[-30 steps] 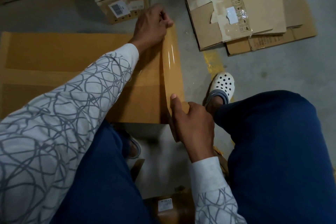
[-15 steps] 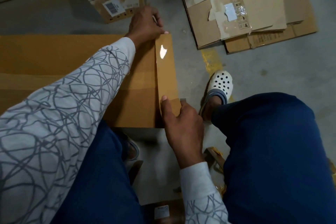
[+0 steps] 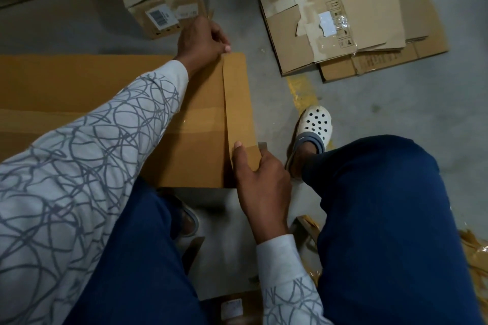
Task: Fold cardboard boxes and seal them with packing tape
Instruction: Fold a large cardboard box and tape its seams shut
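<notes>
crouching over a tan cardboard box (image 3: 105, 82) on the concrete floor (image 3: 396, 119), the person has a strip of brown packing tape (image 3: 237, 103) laid along the box's right-hand end, from its far edge to its near edge. at the far edge the left hand (image 3: 203, 39) has its grip clamped on the tape's end, fingertips pinched together right at the box corner. at the near edge the right hand (image 3: 261, 179) grips the other end, thumb flat on top of the tape and fingers curled round its edge. a small grey thing (image 3: 262, 145) pokes out just past those fingers; i cannot tell what it is.

beyond the box's far edge stands a smaller worn carton (image 3: 163, 16) with a white barcode label (image 3: 158, 18), its print too small to read. right of the box and farther off lies a stack of flattened cardboard (image 3: 369, 34) with torn clear tape and a column of printed handling symbols (image 3: 340, 24). a white clog (image 3: 314, 124) sits just right of the box, beside a yellow floor mark (image 3: 303, 92).
</notes>
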